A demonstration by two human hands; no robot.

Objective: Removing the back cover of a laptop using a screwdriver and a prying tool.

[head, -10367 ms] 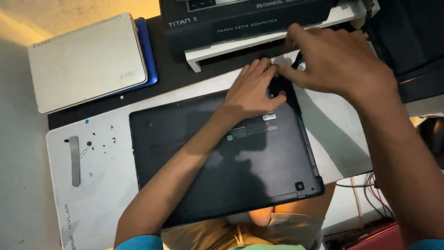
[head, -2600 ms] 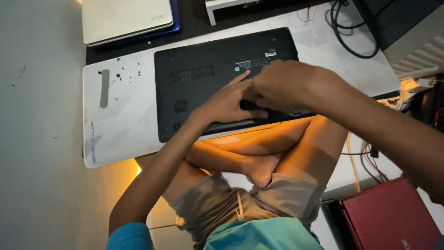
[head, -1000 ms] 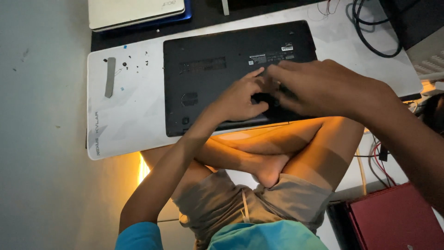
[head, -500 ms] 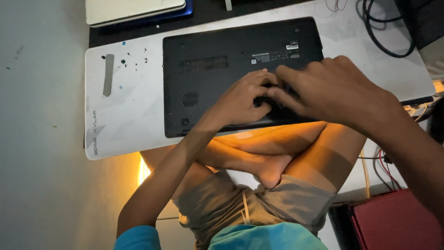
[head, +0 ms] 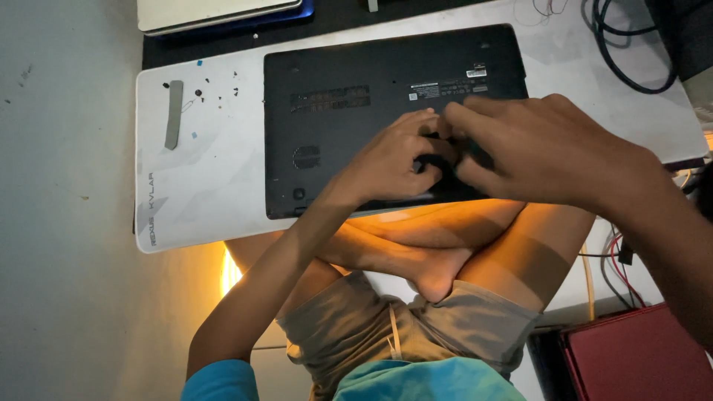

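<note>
A matte black plastic laptop [head: 371, 104] is seen lying underside up on a white rectangular work mat [head: 200, 186] spread across the counter, with small white rectangular stickers [head: 445, 87] fixed near its far edge, beside a row of vent slots. Grey lettering is printed along the mat's left border. The left hand [head: 394, 160] is pressed on the laptop's near right portion, its fingers curled; whether anything is pinched beneath them cannot be told. The right hand [head: 549, 152] is laid just beside it, touching it, fingers bent down onto the same spot of the base, and its grip is likewise hidden. A grey flat strip [head: 174, 113] and several tiny dark screws [head: 215, 87] are scattered on the mat's far left corner. A cream-coloured closed laptop [head: 215, 11] is stacked on something blue beyond the mat, black cables [head: 616, 44] are coiled at the far right, and a dark red textured case [head: 639, 360] is shown on the floor.
</note>
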